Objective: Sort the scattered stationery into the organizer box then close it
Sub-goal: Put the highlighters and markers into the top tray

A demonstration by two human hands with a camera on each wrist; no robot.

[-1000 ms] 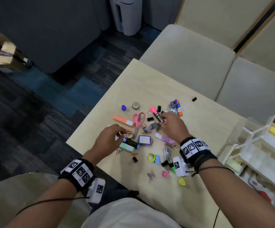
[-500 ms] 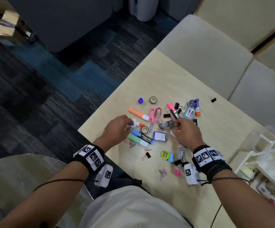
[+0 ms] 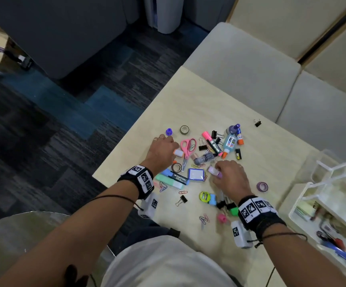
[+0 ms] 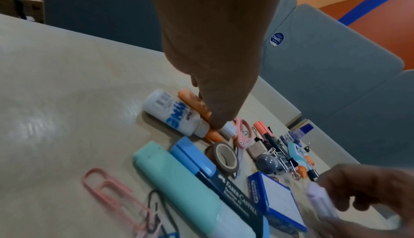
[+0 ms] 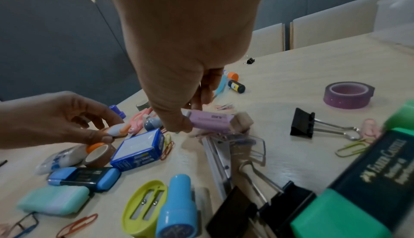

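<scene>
Stationery lies scattered on a pale table [image 3: 188, 100]. My left hand [image 3: 173, 150] pinches the white-capped end of an orange highlighter [image 3: 178, 152], which lies beside a white glue bottle [image 4: 172, 114]; in the left wrist view the thumb presses on the orange highlighter [image 4: 197, 107]. My right hand [image 3: 216, 172] grips a lilac highlighter [image 3: 214, 171], low over the table; the right wrist view shows the fingers curled round this lilac highlighter [image 5: 210, 120]. The white tiered organizer box [image 3: 333, 193] stands open at the right edge, partly filled.
Between the hands lie pink scissors [image 3: 186, 148], brown tape [image 3: 176, 167], a blue staples box [image 3: 196, 174] and mint and blue highlighters. A glue bottle [image 3: 229, 142], purple tape [image 3: 262, 186], binder clips and paper clips lie around. The table's left edge runs close to my left hand.
My left hand has moved away from the brown tape to the orange highlighter and pinched it. My right hand has drawn back and closed on the lilac highlighter.
</scene>
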